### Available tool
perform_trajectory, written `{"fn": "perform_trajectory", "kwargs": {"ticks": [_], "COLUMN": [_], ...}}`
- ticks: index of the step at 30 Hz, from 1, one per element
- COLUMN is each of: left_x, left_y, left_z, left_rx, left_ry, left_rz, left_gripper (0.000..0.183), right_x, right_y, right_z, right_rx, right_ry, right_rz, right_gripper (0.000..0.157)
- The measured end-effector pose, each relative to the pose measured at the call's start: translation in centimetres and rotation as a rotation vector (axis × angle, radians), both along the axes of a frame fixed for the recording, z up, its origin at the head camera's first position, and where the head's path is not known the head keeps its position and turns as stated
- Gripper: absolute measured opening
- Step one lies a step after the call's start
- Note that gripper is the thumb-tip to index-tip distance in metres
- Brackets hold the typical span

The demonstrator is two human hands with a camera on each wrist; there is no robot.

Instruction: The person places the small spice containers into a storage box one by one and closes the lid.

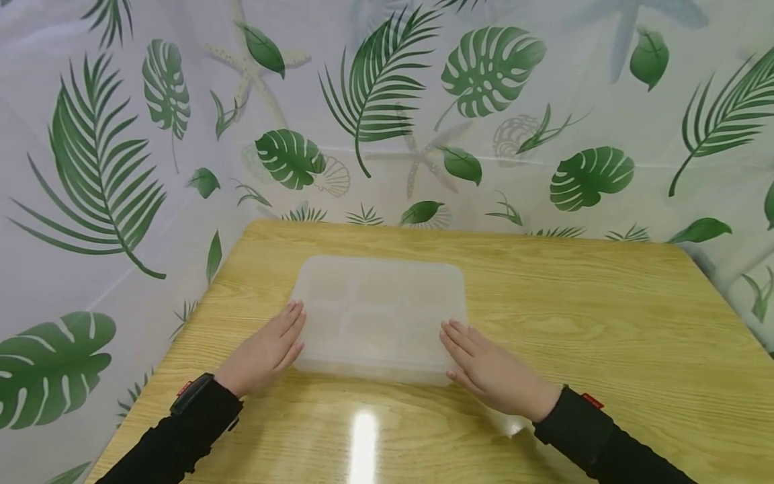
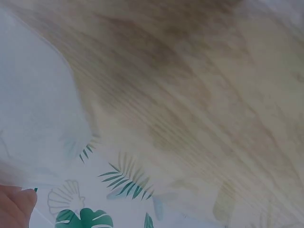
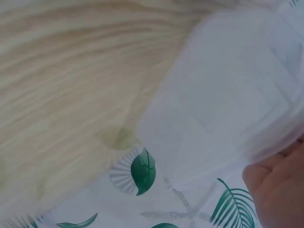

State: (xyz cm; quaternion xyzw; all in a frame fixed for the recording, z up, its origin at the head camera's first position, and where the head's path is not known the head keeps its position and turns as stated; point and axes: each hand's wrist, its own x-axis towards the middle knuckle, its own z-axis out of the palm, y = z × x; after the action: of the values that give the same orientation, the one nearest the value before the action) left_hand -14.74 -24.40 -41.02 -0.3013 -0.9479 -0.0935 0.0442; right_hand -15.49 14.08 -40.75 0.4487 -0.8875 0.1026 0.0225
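Observation:
A translucent white plastic box [image 1: 377, 333] with rounded corners lies flat on the wooden table; faint outlines of several compartments show through its top. At its left side is my left hand [image 1: 266, 353], whose straight fingers touch the edge. My right hand [image 1: 492, 370] rests against the opposite side, fingers extended over the rim. The left wrist view has part of the box [image 2: 38, 104] at its left and a bit of the hand [image 2: 16, 206] in the lower corner. On the right wrist side, the box [image 3: 223, 95] looks blurred above the hand [image 3: 280, 190].
The yellow wood-grain table [image 1: 580, 316] extends to both sides of the box. Behind and left of it hangs a white cloth [image 1: 375, 188] printed with green leaves, shells and starfish. A bright light reflection lies on the tabletop in front.

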Motion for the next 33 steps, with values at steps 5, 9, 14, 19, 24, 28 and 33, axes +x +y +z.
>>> {"fn": "perform_trajectory", "kwargs": {"ticks": [5, 9, 14, 19, 24, 28, 33], "left_x": [0.1, 0.1, 0.0, -0.2, -1.4, -2.8, -3.6], "left_y": [0.2, 0.2, 0.0, -0.5, -1.1, -1.6, -1.5], "left_z": [-0.6, -1.0, -1.2, -0.8, 0.1, 0.4, 0.4], "left_rx": [0.02, 0.033, 0.066, 0.063, 0.1, 0.103, 0.116], "left_ry": [-0.004, 0.038, 0.064, -0.03, -0.134, -0.15, -0.175], "left_rz": [0.015, 0.007, -0.006, -0.014, 0.016, 0.062, 0.068], "left_gripper": [0.05, 0.05, 0.05, 0.052, 0.053, 0.053, 0.052], "right_x": [0.2, 0.2, 0.2, -0.2, -1.7, -3.2, -4.1], "right_y": [0.1, 0.2, 0.2, 0.4, 1.1, 1.4, 1.4], "right_z": [-0.5, -0.8, -0.9, -0.7, -0.3, -0.2, -0.4], "right_rx": [0.01, 0.02, 0.008, -0.054, -0.147, -0.149, -0.108], "right_ry": [0.095, 0.14, 0.141, -0.011, -0.123, -0.143, -0.133], "right_rz": [0.008, 0.017, 0.017, -0.005, -0.103, -0.162, -0.192], "right_gripper": [0.053, 0.055, 0.055, 0.054, 0.054, 0.054, 0.054]}}
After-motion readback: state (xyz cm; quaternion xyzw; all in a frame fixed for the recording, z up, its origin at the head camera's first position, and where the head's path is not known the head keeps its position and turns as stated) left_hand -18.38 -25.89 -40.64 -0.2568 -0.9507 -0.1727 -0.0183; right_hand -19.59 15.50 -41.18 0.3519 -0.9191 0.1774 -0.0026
